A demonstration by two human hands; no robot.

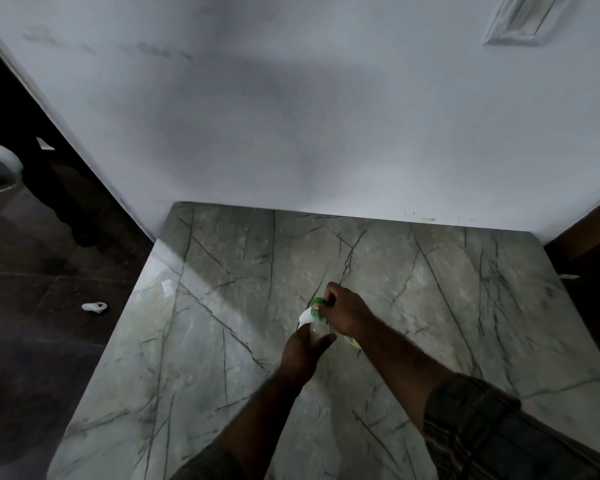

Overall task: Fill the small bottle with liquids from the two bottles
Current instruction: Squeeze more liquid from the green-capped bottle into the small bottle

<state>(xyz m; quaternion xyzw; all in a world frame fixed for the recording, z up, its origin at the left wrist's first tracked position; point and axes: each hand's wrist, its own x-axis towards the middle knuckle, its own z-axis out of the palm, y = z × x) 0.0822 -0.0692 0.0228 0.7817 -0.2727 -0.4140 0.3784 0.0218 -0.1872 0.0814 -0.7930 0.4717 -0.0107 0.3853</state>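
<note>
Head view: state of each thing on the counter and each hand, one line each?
Bottle: clear, upright on the counter, held by both hands; fill level can't be told.
Green cap: on top of the bottle, under the right fingers; tightness can't be told.
White piece: sticks out beside the cap; unclear what it is.
Left hand: wrapped around the bottle body.
Right hand: gripping the green cap from above.
Counter: no spill visible.

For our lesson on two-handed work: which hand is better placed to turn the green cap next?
The right hand: its fingers already sit on the green cap, while the left hand grips the clear bottle body, steadying it on the marble counter.
</note>
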